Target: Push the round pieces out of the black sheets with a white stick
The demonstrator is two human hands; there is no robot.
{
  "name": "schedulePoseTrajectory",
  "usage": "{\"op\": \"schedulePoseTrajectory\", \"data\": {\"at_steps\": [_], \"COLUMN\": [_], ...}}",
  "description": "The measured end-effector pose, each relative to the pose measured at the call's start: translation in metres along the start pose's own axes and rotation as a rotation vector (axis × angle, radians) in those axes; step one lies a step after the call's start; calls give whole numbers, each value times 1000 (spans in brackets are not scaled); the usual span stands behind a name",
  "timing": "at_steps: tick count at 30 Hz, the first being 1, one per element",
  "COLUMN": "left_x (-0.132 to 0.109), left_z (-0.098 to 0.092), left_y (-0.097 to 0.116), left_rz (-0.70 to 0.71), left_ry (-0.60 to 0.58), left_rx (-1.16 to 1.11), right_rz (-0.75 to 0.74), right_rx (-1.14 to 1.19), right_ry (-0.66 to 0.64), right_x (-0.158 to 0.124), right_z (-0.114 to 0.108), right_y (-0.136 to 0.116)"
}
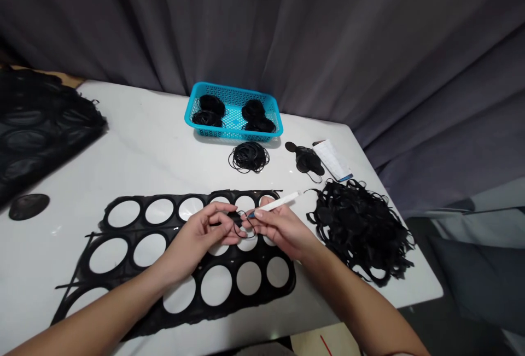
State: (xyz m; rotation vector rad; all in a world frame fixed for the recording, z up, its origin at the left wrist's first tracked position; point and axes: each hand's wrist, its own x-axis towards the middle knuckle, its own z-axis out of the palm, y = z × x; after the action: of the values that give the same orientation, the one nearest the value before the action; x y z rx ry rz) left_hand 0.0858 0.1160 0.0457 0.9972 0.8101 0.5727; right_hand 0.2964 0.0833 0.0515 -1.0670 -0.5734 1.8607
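Note:
My left hand [211, 227] pinches a small black piece with a thin black ring [245, 234] looping between both hands. My right hand [283, 227] grips a slim white pen-like tool [281, 201] with a blue end, its blue end pointing at the ring. The fingers of my right hand also touch the ring. Below both hands lies a black sheet [197, 312] with rows of round holes, through which the white table shows.
A blue basket [233, 134] holds bundles of thin black rings. Another ring bundle [249, 157] lies before it. Black discs [308, 160], a white paper slip [332, 159] and a heap of black scraps [365, 230] lie right. Stacked black sheets [36, 126] and a dark disc [29, 206] lie left.

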Motion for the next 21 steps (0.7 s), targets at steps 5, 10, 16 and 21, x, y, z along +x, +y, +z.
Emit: {"op": "schedulePoseTrajectory", "data": {"at_steps": [5,10,16,21], "left_x": [-1,-8,-16,-11], "left_z": [4,-16,-57,-70], "left_y": [1,33,72,66], "left_rz": [-7,151,400,340], "left_ry": [33,189,546,538], "left_rx": [-23,230,430,400], "right_rz": [-9,-127,-245,-292], "right_rx": [-6,-216,-273,-253], "right_ry": [2,49,193,265], "right_x": [-1,1,7,10], "right_z": [1,-5,-29,-43], "right_y": [1,3,-4,-11]}}
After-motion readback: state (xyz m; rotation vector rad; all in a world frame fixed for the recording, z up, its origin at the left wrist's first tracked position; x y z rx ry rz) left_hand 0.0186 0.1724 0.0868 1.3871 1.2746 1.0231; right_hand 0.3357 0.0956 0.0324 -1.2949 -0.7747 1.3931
